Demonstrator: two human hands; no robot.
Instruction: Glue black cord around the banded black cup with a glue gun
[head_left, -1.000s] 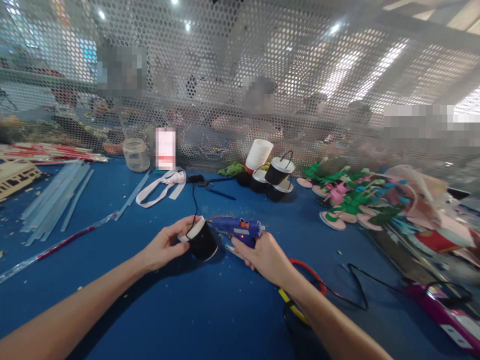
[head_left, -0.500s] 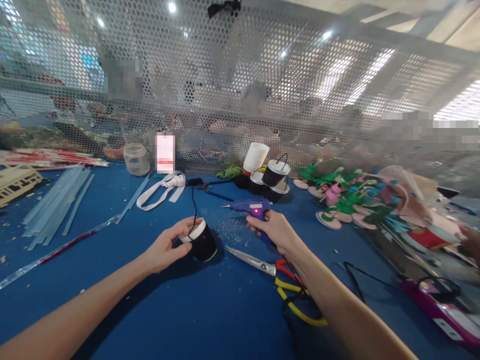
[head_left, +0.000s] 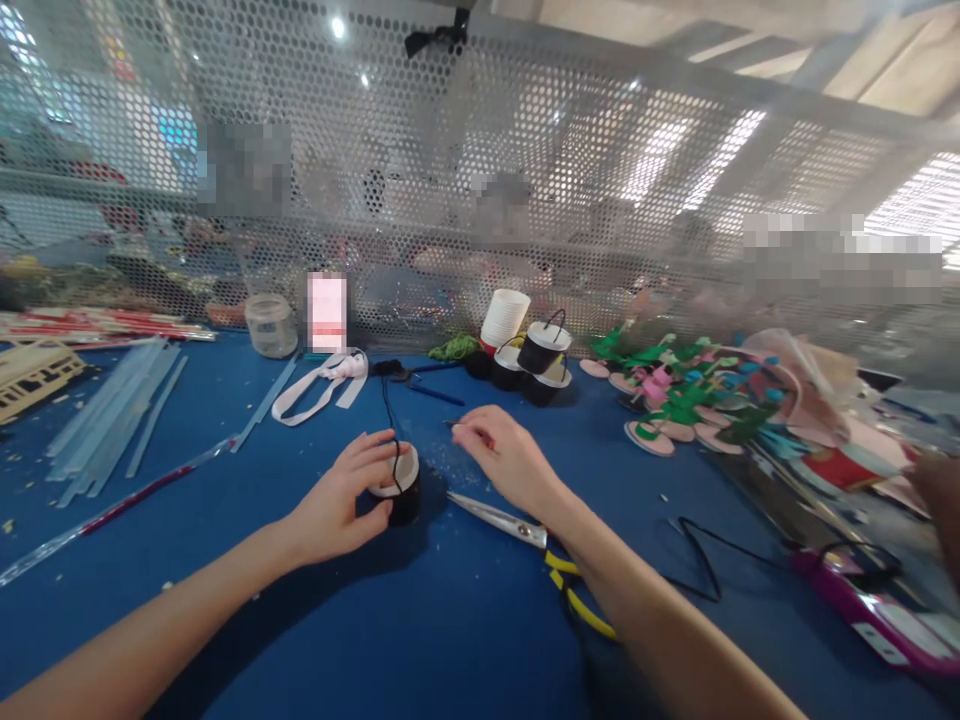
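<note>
My left hand (head_left: pixel 346 505) grips a small paper cup (head_left: pixel 406 490) wrapped in black, its fingers over the white rim and its thumb along the outer side. The cup stands upright on the blue table, with a black cord rising from it. Just right of the cup, my right hand (head_left: pixel 504 458) is closed with its back toward me. Only a dark tip and a bit of red of the glue gun (head_left: pixel 449 423) show at its fingers; the hand hides the rest. Metal scissors (head_left: pixel 499 520) with yellow grips lie between the cup and my right forearm.
Behind stand a stack of white cups (head_left: pixel 505 318), black-wrapped cups (head_left: pixel 544 350) and a clear jar (head_left: pixel 271 327) before a perforated metal screen. White ribbon (head_left: pixel 296 405) and translucent glue sticks (head_left: pixel 112 410) lie left. Green-and-pink craft pieces (head_left: pixel 667 400) and a purple power strip (head_left: pixel 862 610) are right.
My right hand has turned and shifted left, so it now covers most of the glue gun. The cup in my left hand has gone from tilted to more upright, its opening facing up.
</note>
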